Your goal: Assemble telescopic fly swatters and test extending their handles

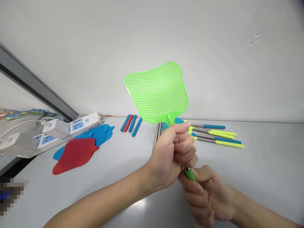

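Observation:
A green fly swatter (pixel 158 91) with a mesh head is held up in front of me, its head tilted toward the upper left. My left hand (pixel 177 148) is closed in a fist around its neck, just below the mesh. Lower down, my right hand (pixel 201 196) wraps round the green handle grip (pixel 190 174), of which only a short piece shows between the hands. A bit of metal shaft shows above the grip; the rest is hidden by my fingers.
Several fly swatters with blue and yellow handles (pixel 228 144) lie at the right. Metal rods (pixel 157 134) lie behind my left hand. Loose blue and red grips (pixel 133 123) lie at the back. A red swatter head (pixel 74 155) and blue ones (pixel 102 134) lie left, beside a power strip (pixel 79 126).

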